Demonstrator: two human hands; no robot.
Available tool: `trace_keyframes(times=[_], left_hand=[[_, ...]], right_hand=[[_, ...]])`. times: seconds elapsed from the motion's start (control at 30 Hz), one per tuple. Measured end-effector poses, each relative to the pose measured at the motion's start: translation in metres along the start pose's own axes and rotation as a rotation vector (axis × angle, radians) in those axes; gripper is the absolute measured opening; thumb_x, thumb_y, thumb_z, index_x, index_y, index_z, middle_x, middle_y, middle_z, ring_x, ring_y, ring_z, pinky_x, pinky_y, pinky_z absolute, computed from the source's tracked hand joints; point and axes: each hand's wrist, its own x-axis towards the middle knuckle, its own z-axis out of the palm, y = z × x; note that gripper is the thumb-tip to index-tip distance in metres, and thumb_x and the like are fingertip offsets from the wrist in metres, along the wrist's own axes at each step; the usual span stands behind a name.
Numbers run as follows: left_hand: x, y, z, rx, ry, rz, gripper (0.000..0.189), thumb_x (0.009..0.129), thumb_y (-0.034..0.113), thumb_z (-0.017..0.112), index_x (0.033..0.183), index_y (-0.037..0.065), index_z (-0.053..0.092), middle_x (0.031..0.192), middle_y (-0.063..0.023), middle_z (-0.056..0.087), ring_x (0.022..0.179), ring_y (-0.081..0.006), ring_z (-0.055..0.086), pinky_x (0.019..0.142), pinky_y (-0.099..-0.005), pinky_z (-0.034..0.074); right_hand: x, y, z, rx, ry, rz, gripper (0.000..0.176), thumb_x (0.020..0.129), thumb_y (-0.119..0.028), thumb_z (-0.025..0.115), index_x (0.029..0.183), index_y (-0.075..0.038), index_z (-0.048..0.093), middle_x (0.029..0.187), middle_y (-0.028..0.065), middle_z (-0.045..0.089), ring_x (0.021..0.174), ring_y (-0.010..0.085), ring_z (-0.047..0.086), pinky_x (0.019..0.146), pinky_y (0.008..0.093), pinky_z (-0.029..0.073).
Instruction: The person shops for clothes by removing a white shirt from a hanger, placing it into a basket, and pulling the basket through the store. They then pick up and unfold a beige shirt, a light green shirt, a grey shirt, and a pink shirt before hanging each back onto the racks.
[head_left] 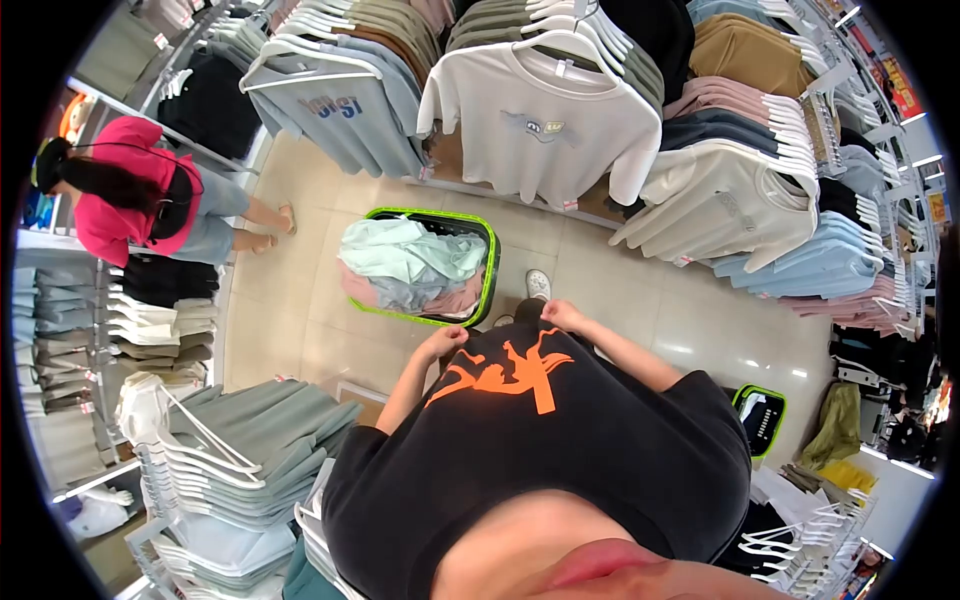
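Note:
My left hand (445, 343) is closed, its fingers curled in beside the front hem of the black T-shirt (480, 430) that I wear, which has an orange print. On the other side of the hem my right hand (563, 316) is closed too, thumb and fingers drawn together. Whether either hand grips the hem or something small is hidden. A black shopping basket with a lime-green rim (494, 262) stands on the floor just ahead of my left hand. It is heaped with folded-over clothes, a mint-green garment (405, 250) on top and grey and pink ones under it.
Racks of hanging T-shirts stand ahead, with a light grey printed T-shirt (545, 125) facing me. Hangers with green-grey clothes (250, 440) are close on my left. A person in a pink top (120, 190) stands at the left shelves. A second basket (760, 420) lies behind right.

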Motion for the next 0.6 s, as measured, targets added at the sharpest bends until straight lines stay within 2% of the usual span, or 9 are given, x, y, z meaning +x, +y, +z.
trace_keyframes(times=[0.03,0.13,0.2,0.27,0.3,0.33,0.43,0.57,0.6], left_hand=[[-0.002,0.015,-0.003,0.046,-0.073,-0.082,0.006,0.082,0.013,0.055,0.081,0.007,0.056,0.07,0.0039,0.053,0.067,-0.004,0.046,0.06,-0.0206,0.039],[0.033,0.027,-0.019,0.213,0.067,0.038,0.015,0.081,0.02,0.057,0.083,0.006,0.058,0.073,-0.0021,0.059,0.066,-0.0094,0.053,0.06,-0.0254,0.043],[0.044,0.098,-0.019,0.526,0.3,0.288,0.024,0.079,0.026,0.059,0.086,0.003,0.058,0.076,-0.0091,0.062,0.068,-0.0191,0.058,0.063,-0.0308,0.046],[0.065,0.177,-0.019,0.482,0.329,0.577,0.026,0.079,0.026,0.057,0.091,0.002,0.057,0.082,-0.0128,0.062,0.075,-0.0248,0.06,0.068,-0.0318,0.046],[0.068,0.224,-0.015,0.438,0.308,0.586,0.024,0.079,0.022,0.056,0.093,0.002,0.057,0.085,-0.0119,0.062,0.081,-0.0241,0.06,0.072,-0.0314,0.046],[0.082,0.26,-0.013,0.418,0.355,0.779,0.023,0.079,0.018,0.056,0.095,0.002,0.055,0.087,-0.0127,0.061,0.085,-0.0245,0.059,0.074,-0.0313,0.046],[0.109,0.369,-0.003,0.365,0.553,1.021,0.025,0.077,0.009,0.055,0.101,0.003,0.051,0.096,-0.016,0.057,0.089,-0.0301,0.057,0.076,-0.0349,0.045],[0.15,0.452,0.007,0.484,0.882,1.165,0.028,0.079,0.014,0.053,0.104,0.003,0.05,0.099,-0.0169,0.055,0.089,-0.0339,0.054,0.077,-0.0403,0.044],[0.159,0.459,0.008,0.535,0.871,1.024,0.029,0.08,0.018,0.052,0.104,0.003,0.051,0.1,-0.0171,0.054,0.09,-0.0342,0.054,0.077,-0.041,0.043]], right_hand=[[-0.006,-0.008,-0.013,-0.097,-0.105,-0.092,0.008,0.077,-0.013,0.06,0.077,-0.005,0.057,0.069,0.0034,0.058,0.066,0.0123,0.055,0.06,0.0285,0.044],[-0.005,-0.03,-0.072,-0.008,-0.396,-0.001,0.009,0.076,-0.012,0.058,0.08,-0.004,0.057,0.069,0.0065,0.059,0.065,0.0165,0.056,0.059,0.0318,0.045],[-0.006,-0.062,-0.118,-0.367,0.086,-0.195,0.016,0.074,-0.019,0.056,0.083,-0.006,0.059,0.074,0.0128,0.061,0.069,0.0262,0.059,0.062,0.037,0.046],[-0.003,-0.097,-0.169,-0.318,0.555,-0.403,0.015,0.076,-0.017,0.052,0.087,-0.007,0.055,0.071,0.0148,0.058,0.068,0.0296,0.058,0.061,0.0368,0.045],[-0.01,-0.129,-0.194,-0.176,0.703,-0.493,0.007,0.079,-0.012,0.051,0.083,-0.006,0.051,0.07,0.0101,0.055,0.063,0.0211,0.054,0.059,0.0298,0.043],[-0.012,-0.153,-0.218,-0.049,0.802,-0.478,0.009,0.081,-0.011,0.05,0.088,-0.006,0.051,0.071,0.0085,0.055,0.062,0.0203,0.053,0.058,0.0284,0.042],[0.007,-0.195,-0.279,-0.268,1.299,-0.804,0.018,0.078,-0.008,0.054,0.095,-0.005,0.052,0.085,0.0102,0.056,0.078,0.024,0.054,0.07,0.0315,0.042],[0.033,-0.242,-0.312,-0.316,1.325,-0.901,0.027,0.073,-0.009,0.057,0.099,-0.005,0.052,0.093,0.0107,0.054,0.088,0.0268,0.052,0.077,0.0347,0.039],[0.04,-0.247,-0.316,-0.377,1.31,-0.894,0.029,0.072,-0.009,0.058,0.1,-0.006,0.052,0.094,0.0108,0.054,0.088,0.0274,0.051,0.078,0.0353,0.039]])
